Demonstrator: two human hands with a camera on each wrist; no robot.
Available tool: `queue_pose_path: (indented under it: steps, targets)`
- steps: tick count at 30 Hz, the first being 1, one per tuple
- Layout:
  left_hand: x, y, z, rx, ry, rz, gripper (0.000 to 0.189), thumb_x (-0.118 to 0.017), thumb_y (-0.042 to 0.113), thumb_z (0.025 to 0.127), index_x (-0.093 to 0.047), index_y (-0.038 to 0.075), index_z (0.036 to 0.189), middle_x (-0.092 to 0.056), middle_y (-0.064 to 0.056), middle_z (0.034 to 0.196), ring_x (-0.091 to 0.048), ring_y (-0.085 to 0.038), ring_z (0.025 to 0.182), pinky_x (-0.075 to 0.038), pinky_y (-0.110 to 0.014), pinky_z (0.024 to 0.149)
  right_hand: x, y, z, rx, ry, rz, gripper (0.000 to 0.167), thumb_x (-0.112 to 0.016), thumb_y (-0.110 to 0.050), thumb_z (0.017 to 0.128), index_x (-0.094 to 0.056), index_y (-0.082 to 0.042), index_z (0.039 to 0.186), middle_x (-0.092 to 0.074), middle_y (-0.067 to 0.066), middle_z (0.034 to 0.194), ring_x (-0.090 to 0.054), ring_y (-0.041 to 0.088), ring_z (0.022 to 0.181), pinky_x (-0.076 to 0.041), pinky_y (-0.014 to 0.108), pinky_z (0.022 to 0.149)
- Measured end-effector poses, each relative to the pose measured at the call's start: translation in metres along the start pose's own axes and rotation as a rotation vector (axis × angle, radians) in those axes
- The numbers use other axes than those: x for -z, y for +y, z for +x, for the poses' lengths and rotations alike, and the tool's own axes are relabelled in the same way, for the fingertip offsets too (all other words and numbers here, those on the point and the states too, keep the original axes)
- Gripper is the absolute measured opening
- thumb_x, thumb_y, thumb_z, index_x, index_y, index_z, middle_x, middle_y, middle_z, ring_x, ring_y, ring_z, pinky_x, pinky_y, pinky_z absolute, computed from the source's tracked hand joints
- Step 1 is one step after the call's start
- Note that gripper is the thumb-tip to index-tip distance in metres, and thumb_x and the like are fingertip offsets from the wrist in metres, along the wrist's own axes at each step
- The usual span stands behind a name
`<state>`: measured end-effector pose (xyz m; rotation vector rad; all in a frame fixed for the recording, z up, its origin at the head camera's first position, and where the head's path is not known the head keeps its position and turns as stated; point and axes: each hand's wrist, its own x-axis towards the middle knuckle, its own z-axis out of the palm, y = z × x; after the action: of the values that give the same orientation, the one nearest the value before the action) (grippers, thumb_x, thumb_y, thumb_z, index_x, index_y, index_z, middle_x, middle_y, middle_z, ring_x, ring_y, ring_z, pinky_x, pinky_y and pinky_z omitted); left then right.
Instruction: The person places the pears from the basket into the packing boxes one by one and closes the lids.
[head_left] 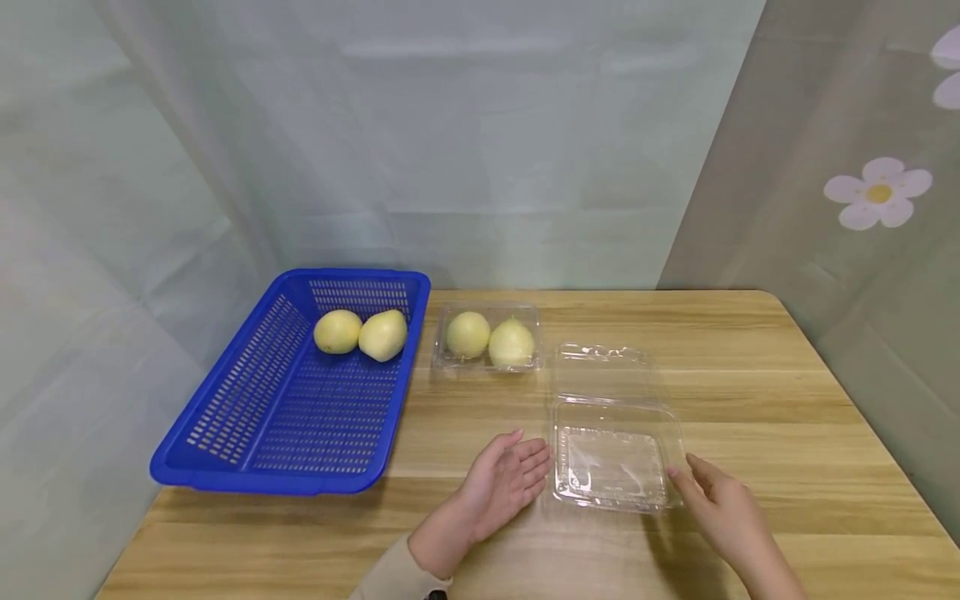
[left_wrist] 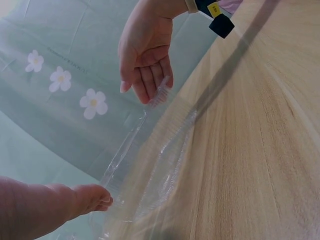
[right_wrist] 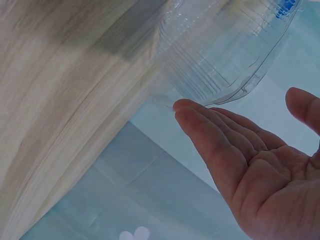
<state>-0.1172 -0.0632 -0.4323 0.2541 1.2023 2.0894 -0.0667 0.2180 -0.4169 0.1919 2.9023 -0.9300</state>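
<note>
A clear plastic clamshell box (head_left: 615,467) sits on the table with its lid (head_left: 603,371) laid back away from me. My left hand (head_left: 510,479) is beside the box's left wall, palm turned toward it and fingers extended. At the opposite wall is my right hand (head_left: 723,508). In the right wrist view, the right hand's fingers (right_wrist: 215,135) reach straight to the box's edge, thumb spread apart. Two pale yellow, pear-like fruits (head_left: 383,335) lie in a blue basket (head_left: 393,417). Behind the open box, another clear box (head_left: 442,360) contains two similar fruits (head_left: 512,342).
The wooden table (head_left: 750,375) carries the basket on its left side. Grey-green cloth (head_left: 487,167) hangs behind the table and along its sides, with printed white flowers (head_left: 879,194) at the right.
</note>
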Motion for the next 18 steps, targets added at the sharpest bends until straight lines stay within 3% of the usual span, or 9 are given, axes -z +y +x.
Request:
queue_pose_path:
  steps: [18]
  targets:
    - [0.0023,0.0067,-0.0013,-0.008,0.012,-0.016,0.075,-0.018,0.04,0.099,0.003,-0.016,0.144,0.003,-0.033,0.153,0.001,-0.044,0.143,0.001,-0.049,0.117,0.0016,0.0013,0.0003,-0.005,0.018,-0.019,0.066,-0.041,-0.038,0.101,-0.036,0.018,0.135,-0.039,0.038,0.134,-0.043,0.054,0.12,-0.035,0.065,0.099]
